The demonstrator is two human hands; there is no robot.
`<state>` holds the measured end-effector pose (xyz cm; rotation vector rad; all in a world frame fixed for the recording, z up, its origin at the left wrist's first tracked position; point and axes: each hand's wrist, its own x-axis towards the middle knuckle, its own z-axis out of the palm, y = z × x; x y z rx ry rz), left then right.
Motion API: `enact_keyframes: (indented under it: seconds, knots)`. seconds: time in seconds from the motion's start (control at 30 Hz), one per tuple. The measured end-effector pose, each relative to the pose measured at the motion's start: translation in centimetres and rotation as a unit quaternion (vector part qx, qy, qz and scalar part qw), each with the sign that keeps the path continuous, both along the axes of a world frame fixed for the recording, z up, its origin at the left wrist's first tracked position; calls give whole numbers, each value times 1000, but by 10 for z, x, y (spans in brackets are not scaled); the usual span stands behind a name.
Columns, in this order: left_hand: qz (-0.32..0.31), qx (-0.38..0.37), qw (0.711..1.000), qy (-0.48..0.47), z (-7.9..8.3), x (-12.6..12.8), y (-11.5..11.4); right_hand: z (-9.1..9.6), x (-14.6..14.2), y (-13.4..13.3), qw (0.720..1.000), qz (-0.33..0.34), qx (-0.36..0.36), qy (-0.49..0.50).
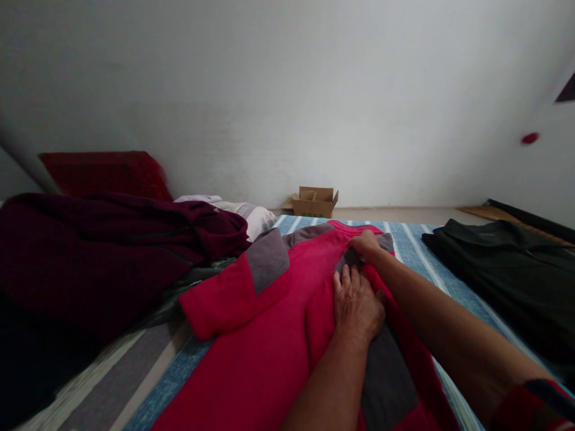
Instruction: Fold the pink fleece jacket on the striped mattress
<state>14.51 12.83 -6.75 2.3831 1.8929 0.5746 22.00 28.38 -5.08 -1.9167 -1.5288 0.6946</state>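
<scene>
A red shirt (pixel 274 335) with grey shoulder patches lies spread on a blue striped bed cover (pixel 415 251). My left hand (pixel 357 302) rests flat on the shirt's middle, fingers stretched out and together, pressing a folded part down. My right hand (pixel 366 244) reaches further up near the collar, fingers curled on the red fabric edge beside a grey patch.
A heap of dark maroon clothes (pixel 103 251) lies at the left, with a red pillow (pixel 108 172) behind it. A dark green garment (pixel 507 269) lies at the right. A small cardboard box (pixel 314 202) stands on the floor by the white wall.
</scene>
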Motion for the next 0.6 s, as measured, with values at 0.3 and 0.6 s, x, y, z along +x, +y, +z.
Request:
enact_keyframes:
  seconds: [0.3,0.6]
  knots:
    - [2,11,1000,-4,-1,0,1,-3,0,1,997,2,-71,8]
    - [2,7,1000,3,-1,1,1,-3,0,3,994,16,-101,30]
